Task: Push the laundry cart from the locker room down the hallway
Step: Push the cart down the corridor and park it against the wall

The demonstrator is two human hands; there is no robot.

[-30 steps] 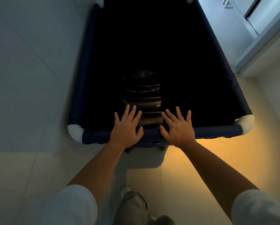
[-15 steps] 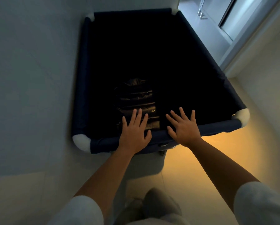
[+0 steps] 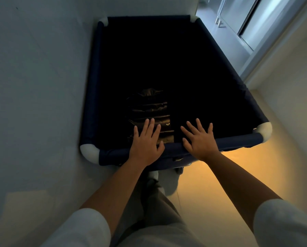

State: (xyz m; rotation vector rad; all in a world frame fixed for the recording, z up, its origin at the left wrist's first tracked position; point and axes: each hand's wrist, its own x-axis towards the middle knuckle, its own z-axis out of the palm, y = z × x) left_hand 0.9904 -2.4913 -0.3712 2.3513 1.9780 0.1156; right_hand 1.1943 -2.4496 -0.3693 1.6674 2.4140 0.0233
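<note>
While palms press laundry cart (image 3: 238, 140) rail | L grip (image 3: 145, 145) wide, fingers straight | R grip (image 3: 199, 142) wide too

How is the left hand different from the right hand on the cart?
The left hand has its fingers close together; the right hand spreads them wide. The left hand's fingers reach over the shiny dark bundle inside the laundry cart; the right hand's fingers reach over only the dark inside. Both lie flat, fingers straight, on the cart's near rail.
</note>
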